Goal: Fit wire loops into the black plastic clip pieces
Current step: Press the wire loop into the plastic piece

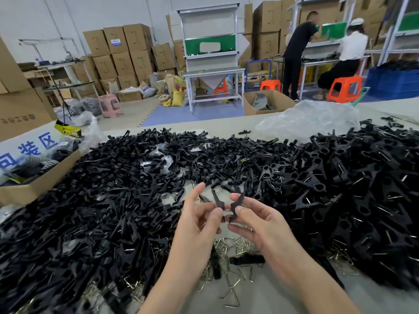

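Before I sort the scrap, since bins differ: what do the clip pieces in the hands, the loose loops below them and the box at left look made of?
The clip pieces: likely moulded plastic, matt black, uniform in colour. The wire loops: metal, probably steel, silvery with bright glints. The box: brown cardboard, dull, with a white printed flap.

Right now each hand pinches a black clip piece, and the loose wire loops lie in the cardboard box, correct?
No. The head view shows the wire loops lying on the table below the hands, not in the cardboard box. The left hand and right hand each pinch a clip piece.
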Demonstrator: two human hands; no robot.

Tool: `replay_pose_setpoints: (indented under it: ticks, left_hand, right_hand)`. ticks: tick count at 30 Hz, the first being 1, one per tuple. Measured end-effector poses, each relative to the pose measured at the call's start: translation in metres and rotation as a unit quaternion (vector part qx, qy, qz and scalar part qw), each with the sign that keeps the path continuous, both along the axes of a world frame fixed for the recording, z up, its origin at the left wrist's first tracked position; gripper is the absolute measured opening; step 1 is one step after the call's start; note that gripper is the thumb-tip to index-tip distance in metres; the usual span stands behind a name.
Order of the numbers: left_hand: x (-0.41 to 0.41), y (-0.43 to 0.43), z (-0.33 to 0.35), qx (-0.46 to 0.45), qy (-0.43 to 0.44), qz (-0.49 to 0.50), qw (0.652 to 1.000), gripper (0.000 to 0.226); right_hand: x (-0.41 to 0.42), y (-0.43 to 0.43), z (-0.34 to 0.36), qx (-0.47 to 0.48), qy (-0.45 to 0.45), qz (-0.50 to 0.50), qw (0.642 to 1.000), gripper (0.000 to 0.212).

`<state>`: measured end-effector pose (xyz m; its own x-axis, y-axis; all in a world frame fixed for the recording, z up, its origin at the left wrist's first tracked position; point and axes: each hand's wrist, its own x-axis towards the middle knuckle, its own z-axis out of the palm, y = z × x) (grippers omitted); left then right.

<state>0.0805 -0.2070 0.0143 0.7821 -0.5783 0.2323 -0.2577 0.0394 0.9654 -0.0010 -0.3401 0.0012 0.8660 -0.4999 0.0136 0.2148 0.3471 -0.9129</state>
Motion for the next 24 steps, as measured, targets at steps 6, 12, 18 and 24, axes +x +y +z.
replay_pose_setpoints:
  ticks: [6, 12, 18, 24]
  left_hand:
    - [-0.0006, -0.0013, -0.0026, 0.026, -0.025, 0.017, 0.999, 0.032]
    - [-0.0029, -0.0007, -0.0029, 0.032, -0.049, 0.015, 0.998, 0.033]
    - [-0.0032, 0.0003, -0.0026, 0.044, -0.049, 0.017, 0.998, 0.032]
    - [-0.0033, -0.0008, -0.0063, 0.023, -0.021, 0.007, 1.000, 0.026]
  right_hand:
    - [-0.0010, -0.0009, -0.0044, -0.050, -0.001, 0.015, 0.999, 0.028]
    - [-0.0007, 0.0008, -0.0050, -0.071, -0.014, 0.026, 0.997, 0.030]
    - [-0.0014, -0.0002, -0.0063, -0.074, -0.024, 0.035, 0.996, 0.029]
    - [-0.0037, 0.0002, -0.0032, -0.129, -0.026, 0.042, 0.990, 0.027]
